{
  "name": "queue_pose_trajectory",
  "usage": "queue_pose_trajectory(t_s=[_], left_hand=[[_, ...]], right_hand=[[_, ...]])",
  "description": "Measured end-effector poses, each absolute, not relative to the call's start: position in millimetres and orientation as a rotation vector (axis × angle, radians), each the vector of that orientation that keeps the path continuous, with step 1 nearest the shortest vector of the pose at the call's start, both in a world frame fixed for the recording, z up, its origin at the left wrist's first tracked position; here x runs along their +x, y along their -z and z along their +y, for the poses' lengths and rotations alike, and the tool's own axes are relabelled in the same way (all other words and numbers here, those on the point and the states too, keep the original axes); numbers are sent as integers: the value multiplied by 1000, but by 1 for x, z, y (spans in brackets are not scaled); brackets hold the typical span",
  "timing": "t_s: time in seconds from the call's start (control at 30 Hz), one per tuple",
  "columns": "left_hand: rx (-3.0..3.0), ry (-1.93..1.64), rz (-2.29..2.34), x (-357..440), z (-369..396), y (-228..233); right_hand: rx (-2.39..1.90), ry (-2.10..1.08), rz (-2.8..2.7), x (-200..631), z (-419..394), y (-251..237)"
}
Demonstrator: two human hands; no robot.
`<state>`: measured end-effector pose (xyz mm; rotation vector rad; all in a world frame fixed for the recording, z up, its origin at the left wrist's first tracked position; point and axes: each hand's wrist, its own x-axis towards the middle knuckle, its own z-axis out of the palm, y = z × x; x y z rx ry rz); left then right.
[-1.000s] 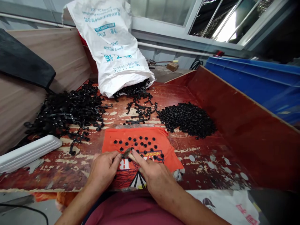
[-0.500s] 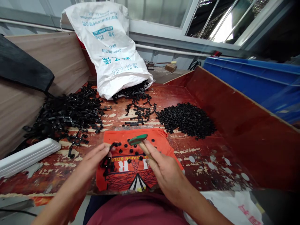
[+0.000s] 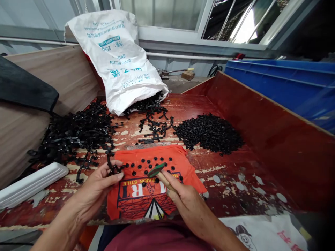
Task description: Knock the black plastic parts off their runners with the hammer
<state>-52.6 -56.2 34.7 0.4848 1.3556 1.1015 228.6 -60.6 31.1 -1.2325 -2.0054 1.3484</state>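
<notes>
My left hand pinches a branched black plastic sprue between thumb and fingers, by the left edge of an orange printed cloth. Wrapped around the light wooden handle of a tool with a flat green head, my right hand is over the cloth's right half. Several small round black plastic caps lie scattered on the cloth beneath and around the green head. Part of the handle is hidden in the right hand's grip.
A tangled heap of black sprues lies at left, near a white plastic bar. More spill from a white sack at the back. A pile of small black caps sits right, inside a red-brown side board; a blue crate stands beyond.
My left hand has turned, and its sprue now points upward instead of hanging over the cloth. My right hand with the green-headed tool has moved slightly down. More caps show on the cloth.
</notes>
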Motion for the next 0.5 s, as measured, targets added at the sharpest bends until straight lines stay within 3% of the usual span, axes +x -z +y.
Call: queue_pose_trajectory(t_s=[0.5], left_hand=[[724, -894, 1388, -74, -43, -37]], right_hand=[[-1226, -1349, -2040, 222, -56, -25]])
